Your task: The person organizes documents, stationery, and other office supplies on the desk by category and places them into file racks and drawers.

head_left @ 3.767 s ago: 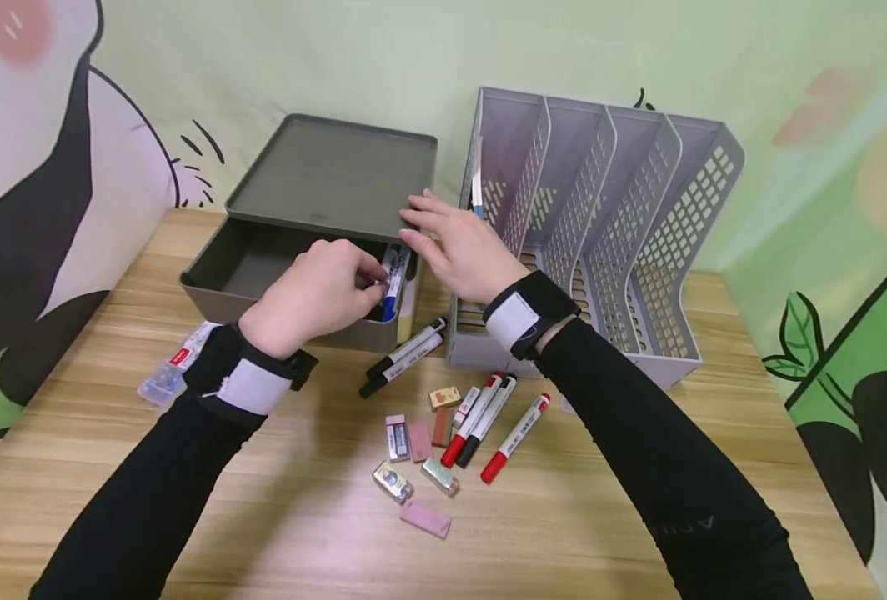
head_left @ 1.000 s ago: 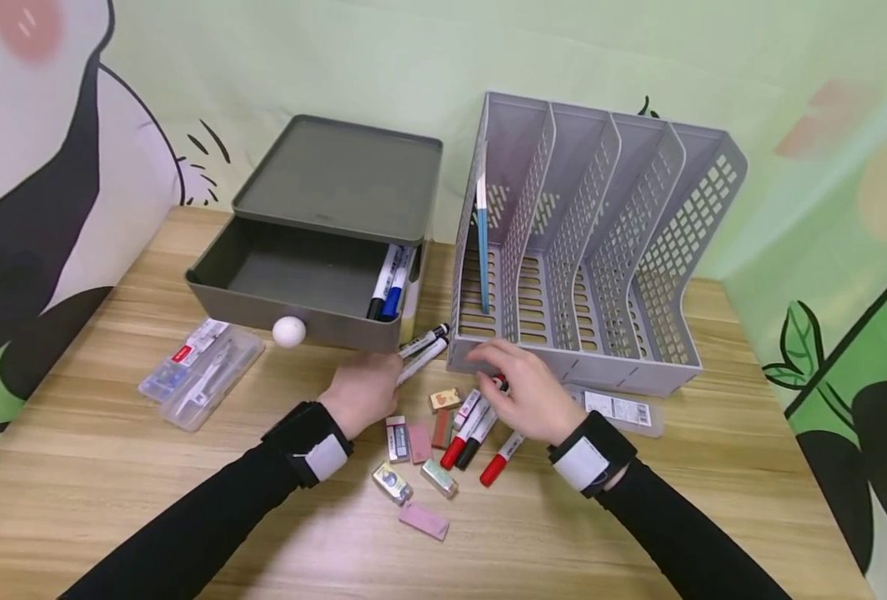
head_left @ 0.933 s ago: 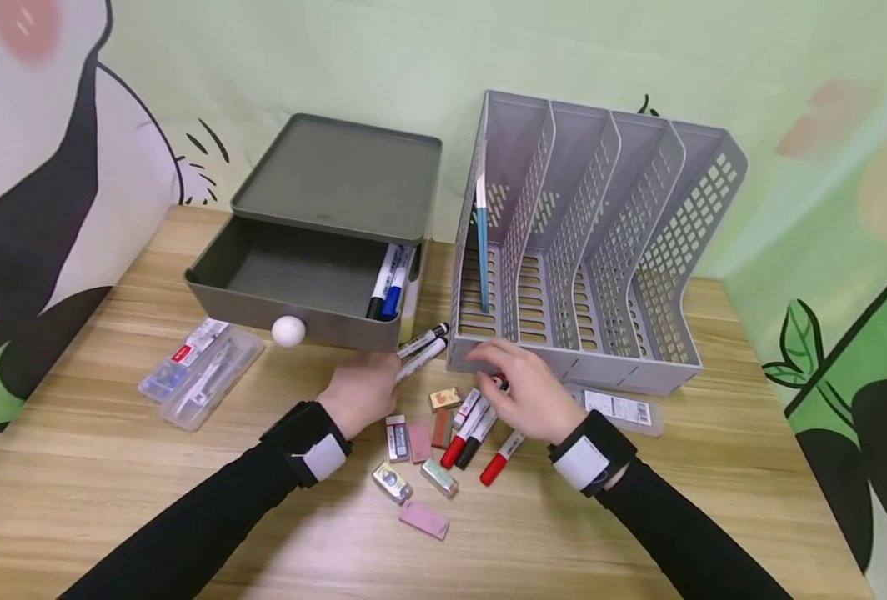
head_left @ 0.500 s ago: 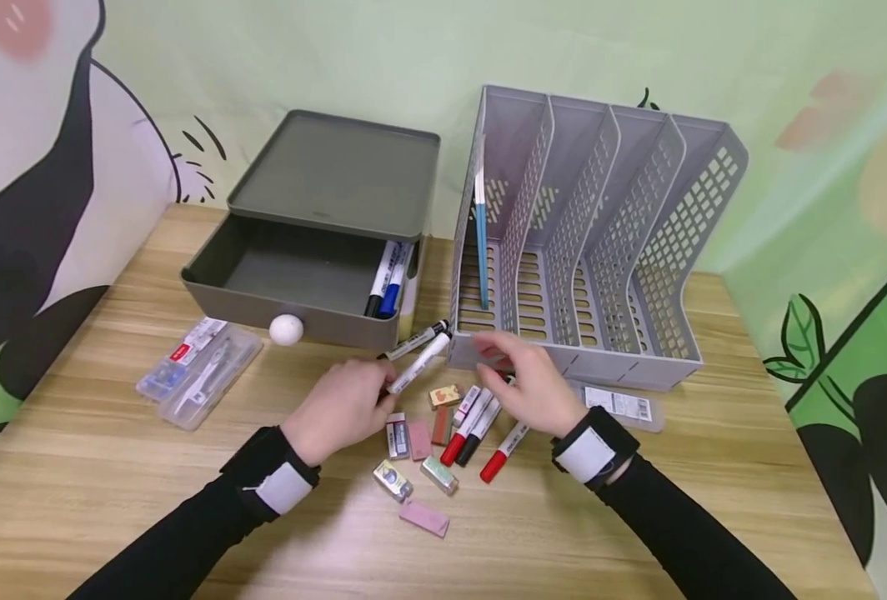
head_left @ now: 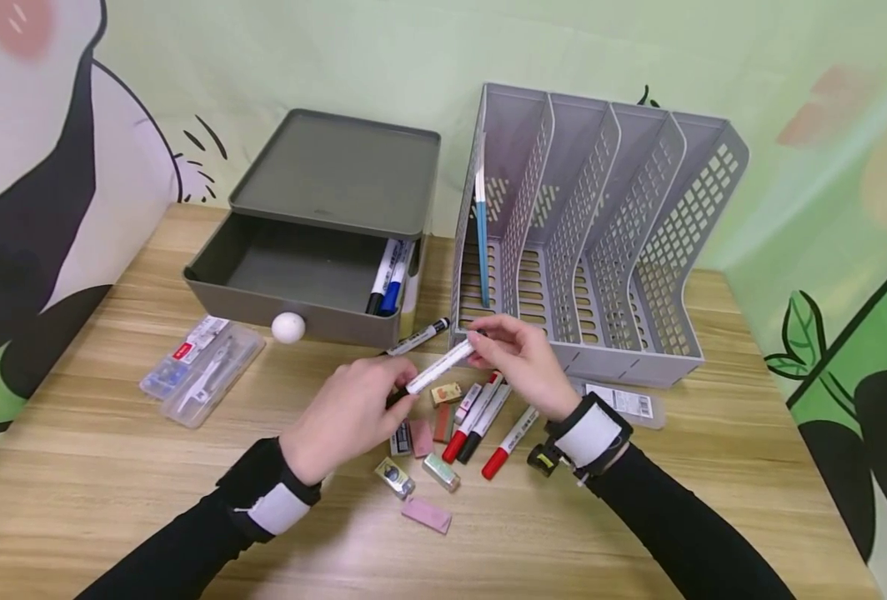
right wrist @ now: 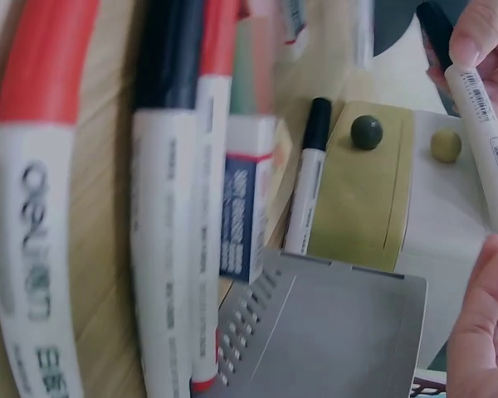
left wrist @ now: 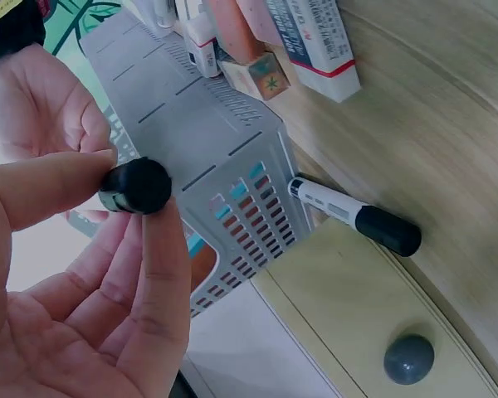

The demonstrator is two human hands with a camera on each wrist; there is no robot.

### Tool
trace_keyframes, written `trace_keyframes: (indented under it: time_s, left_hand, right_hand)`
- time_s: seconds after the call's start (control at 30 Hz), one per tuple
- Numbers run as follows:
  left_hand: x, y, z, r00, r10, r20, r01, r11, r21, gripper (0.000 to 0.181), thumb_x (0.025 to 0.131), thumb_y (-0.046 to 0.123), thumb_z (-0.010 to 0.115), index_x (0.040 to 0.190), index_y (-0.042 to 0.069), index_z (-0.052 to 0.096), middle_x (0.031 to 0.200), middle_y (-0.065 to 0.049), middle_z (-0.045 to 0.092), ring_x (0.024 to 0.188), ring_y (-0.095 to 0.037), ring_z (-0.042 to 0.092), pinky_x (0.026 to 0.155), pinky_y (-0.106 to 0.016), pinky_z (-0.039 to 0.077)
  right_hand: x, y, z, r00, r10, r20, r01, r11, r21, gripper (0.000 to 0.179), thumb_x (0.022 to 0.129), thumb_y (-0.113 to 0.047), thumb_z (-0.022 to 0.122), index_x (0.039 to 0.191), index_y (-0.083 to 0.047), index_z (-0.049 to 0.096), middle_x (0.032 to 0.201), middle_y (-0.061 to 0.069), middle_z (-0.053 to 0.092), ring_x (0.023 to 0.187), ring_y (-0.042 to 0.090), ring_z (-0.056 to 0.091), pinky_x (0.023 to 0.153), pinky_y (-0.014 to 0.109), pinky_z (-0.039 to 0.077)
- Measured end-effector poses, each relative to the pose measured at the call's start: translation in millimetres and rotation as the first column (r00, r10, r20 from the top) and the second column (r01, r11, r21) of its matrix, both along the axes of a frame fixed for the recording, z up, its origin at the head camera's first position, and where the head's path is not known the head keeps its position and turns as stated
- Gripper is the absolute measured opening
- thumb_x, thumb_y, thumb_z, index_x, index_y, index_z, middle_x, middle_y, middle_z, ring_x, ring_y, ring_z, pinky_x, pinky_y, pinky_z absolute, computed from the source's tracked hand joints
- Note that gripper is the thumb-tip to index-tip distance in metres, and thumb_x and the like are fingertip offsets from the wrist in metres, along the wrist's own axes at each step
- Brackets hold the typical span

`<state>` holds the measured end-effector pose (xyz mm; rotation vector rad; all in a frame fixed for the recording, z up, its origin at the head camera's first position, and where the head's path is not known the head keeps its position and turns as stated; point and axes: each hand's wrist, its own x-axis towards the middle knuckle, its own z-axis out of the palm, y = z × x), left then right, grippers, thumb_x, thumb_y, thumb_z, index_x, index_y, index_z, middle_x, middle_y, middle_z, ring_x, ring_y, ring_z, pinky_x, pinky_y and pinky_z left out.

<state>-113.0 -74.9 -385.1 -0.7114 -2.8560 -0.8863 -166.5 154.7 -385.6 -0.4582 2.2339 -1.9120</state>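
Observation:
A whiteboard marker [head_left: 439, 367] with a white barrel and black cap is held aslant above the table between both hands. My left hand [head_left: 349, 408] pinches its capped end; in the left wrist view the black cap [left wrist: 137, 186] sits between thumb and fingers. My right hand [head_left: 522, 358] pinches the far end between thumb and fingers. A second black marker [head_left: 421, 336] lies between the drawer and the file rack. Below the hands lie two red markers, one of them the right-hand red marker [head_left: 509, 443], a black marker [head_left: 484, 423] and several erasers, including a pink eraser [head_left: 426, 515].
A dark grey box has its drawer [head_left: 293, 315] pulled out, with a black marker and a blue marker [head_left: 396, 283] at its right end. The grey file rack [head_left: 631, 367] stands right, with blue-and-white items in its left slot. Clear plastic cases [head_left: 211, 375] lie left.
My left hand has left the drawer, picked up a black marker from the table and lifted it. My right hand has moved from the box and now grips the marker's other end.

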Motion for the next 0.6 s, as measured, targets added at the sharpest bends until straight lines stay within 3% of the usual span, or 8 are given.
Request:
trace_keyframes:
  time_s: [0.17, 0.33, 0.6]
  left_hand:
    - [0.5, 2.2, 1.9, 1.0, -0.023, -0.005, 0.023, 0.998, 0.052, 0.017, 0.086, 0.018, 0.072, 0.102, 0.011, 0.068, 0.079, 0.006, 0.059, 0.062, -0.008, 0.05, 0.053, -0.026, 0.042]
    - [4.3, 4.0, 9.7, 0.999, -0.053, -0.004, 0.053, 0.991, 0.121, 0.031, 0.09, 0.021, 0.068, 0.119, 0.009, 0.068, 0.087, 0.003, 0.065, 0.061, -0.006, 0.05, 0.049, -0.024, 0.04]
    - [9.0, 8.2, 22.8, 0.979, -0.094, -0.18, 0.122, 0.981, 0.149, 0.031, 0.092, 0.018, 0.065, 0.12, 0.004, 0.069, 0.1, -0.004, 0.07, 0.06, -0.006, 0.047, 0.051, -0.022, 0.041]
  right_hand:
    - [0.1, 0, 2.5, 0.999, -0.037, 0.039, 0.04, 0.996, -0.078, 0.032, 0.093, 0.0, 0.057, 0.117, 0.021, 0.053, 0.102, 0.02, 0.064, 0.082, 0.01, 0.066, 0.083, 0.034, 0.055]
    - [-0.9, 4, 3.7, 1.0, 0.009, 0.024, -0.006, 0.993, -0.121, 0.032, 0.093, 0.002, 0.055, 0.118, 0.022, 0.051, 0.105, 0.015, 0.065, 0.086, 0.01, 0.065, 0.086, 0.038, 0.054]
    - [-3.6, 3, 8.8, 0.999, 0.05, -0.007, -0.051, 0.981, -0.189, 0.033, 0.094, 0.0, 0.054, 0.118, 0.023, 0.05, 0.103, 0.009, 0.067, 0.093, 0.015, 0.065, 0.088, 0.04, 0.053]
